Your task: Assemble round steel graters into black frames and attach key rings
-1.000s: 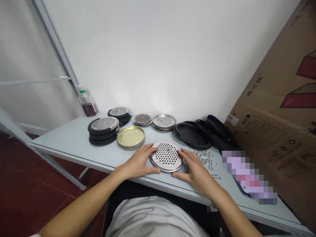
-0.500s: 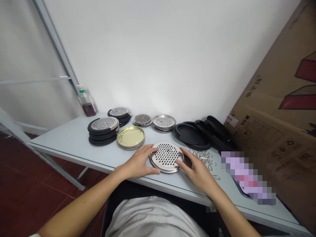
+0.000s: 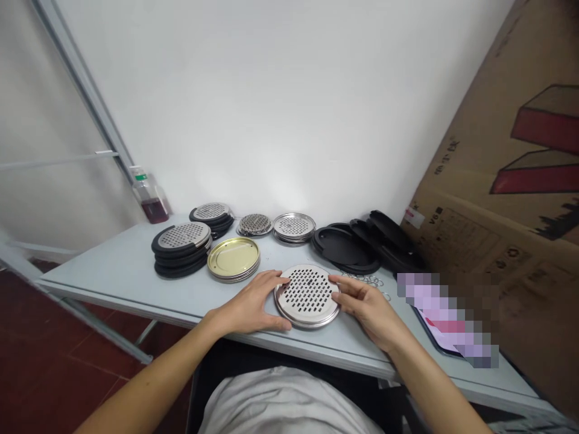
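Note:
A round silver metal tin with a slotted, perforated lid (image 3: 307, 292) lies flat near the table's front edge. My left hand (image 3: 253, 301) curves round its left side, thumb low on the rim and fingertips on the upper left edge. From the right, my right hand (image 3: 368, 307) rests bent fingers on the lid's edge. Left of them stands a stack of gold-coloured round trays (image 3: 234, 258). Behind my right hand lie several loose wire clips (image 3: 373, 280), partly hidden by it.
Stacked perforated discs in black holders (image 3: 181, 247) stand left, with another such stack (image 3: 211, 214) behind. Small perforated discs (image 3: 256, 224) and silver tins (image 3: 294, 227) line the wall. Black round holders (image 3: 346, 247), a phone (image 3: 441, 337) and a large carton (image 3: 488, 253) are right; a bottle (image 3: 151, 202) is far left.
My right hand's fingers have drawn back slightly to the lid's right edge. My left hand stays round the left side. The whole view has shifted a little.

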Tool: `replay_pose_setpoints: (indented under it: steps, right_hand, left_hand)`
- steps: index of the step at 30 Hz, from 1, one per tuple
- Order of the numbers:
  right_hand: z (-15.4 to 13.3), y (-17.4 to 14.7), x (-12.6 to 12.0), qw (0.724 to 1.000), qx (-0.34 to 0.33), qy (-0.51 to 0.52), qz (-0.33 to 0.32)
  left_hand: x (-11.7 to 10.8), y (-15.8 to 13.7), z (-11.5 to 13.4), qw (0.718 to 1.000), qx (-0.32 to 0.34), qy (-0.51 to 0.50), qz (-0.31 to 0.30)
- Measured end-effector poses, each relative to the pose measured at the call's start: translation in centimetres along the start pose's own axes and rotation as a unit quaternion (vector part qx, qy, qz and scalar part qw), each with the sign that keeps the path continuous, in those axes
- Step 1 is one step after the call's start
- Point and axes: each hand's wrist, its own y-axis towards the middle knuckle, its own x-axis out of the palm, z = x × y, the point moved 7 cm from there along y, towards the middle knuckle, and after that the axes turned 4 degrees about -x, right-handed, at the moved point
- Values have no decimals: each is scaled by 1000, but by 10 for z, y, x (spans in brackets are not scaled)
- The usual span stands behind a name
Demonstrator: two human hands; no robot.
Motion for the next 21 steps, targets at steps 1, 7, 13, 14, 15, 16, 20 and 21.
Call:
replay_pose_setpoints:
  steps: [1, 7, 13, 14, 15, 16, 20, 21]
  right_hand:
    - [-1, 0, -3, 1000, 1, 7, 7]
    - [-7, -8, -19, 998, 20, 34, 43]
    - [-1, -10, -23, 997, 41, 30, 55]
    - [0, -10, -23, 997, 41, 27, 55]
    - [1, -10, -23, 997, 41, 24, 56]
    - [1, -9, -23, 997, 41, 22, 57]
    - [-1, -10, -23, 997, 43, 26, 58]
    - [-1, -11, -23, 997, 43, 26, 61]
  left_hand:
    - [-4, 5, 3, 1000, 3, -3, -2]
    - [-29, 86, 27, 984, 95, 117, 97]
    - [-4, 162, 41, 931, 207, 296, 57]
    - [-1, 167, 44, 923, 225, 307, 50]
    - [1, 170, 46, 918, 240, 314, 44]
    - [1, 171, 49, 913, 254, 318, 38]
    - [-5, 167, 63, 898, 280, 338, 25]
    - [-8, 165, 66, 897, 280, 341, 26]
